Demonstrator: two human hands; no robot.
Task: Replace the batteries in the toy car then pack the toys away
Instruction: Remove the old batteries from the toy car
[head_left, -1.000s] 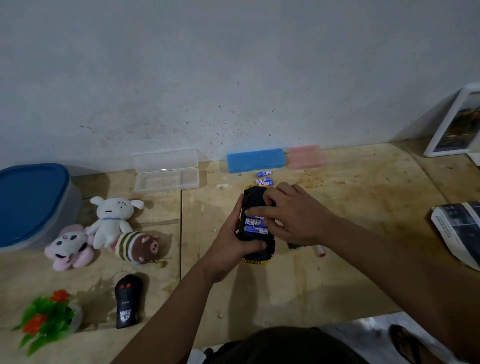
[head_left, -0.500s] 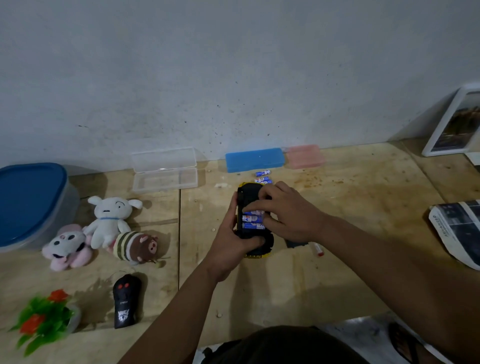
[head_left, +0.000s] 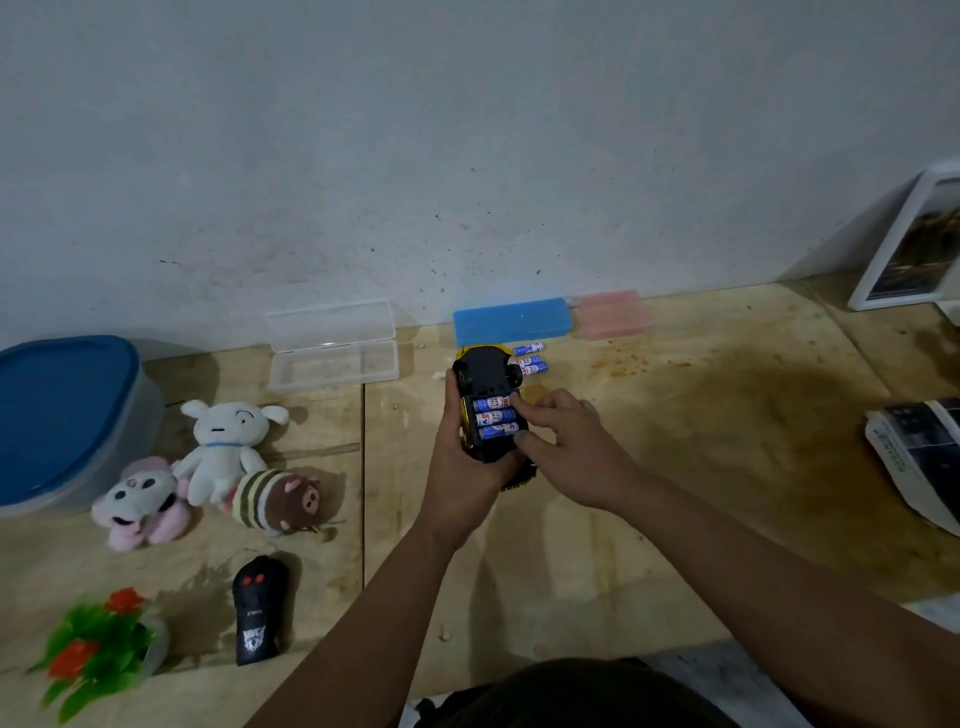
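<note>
The black and yellow toy car is held upside down over the wooden table, with my left hand wrapped around its left side and rear. Its battery bay is uncovered and holds three blue batteries side by side. My right hand rests at the bay's right edge, fingertips touching the battery ends. Three loose blue batteries lie on the table just behind the car. A black remote control lies at the lower left.
Three plush toys lie left of centre beside a blue-lidded tub. A clear open case, a blue case and a pink case line the wall. A plastic plant stands at the front left, a newspaper at the right.
My right hand has slid off the battery bay toward its right edge, uncovering all three batteries. The car has shifted slightly away from me.
</note>
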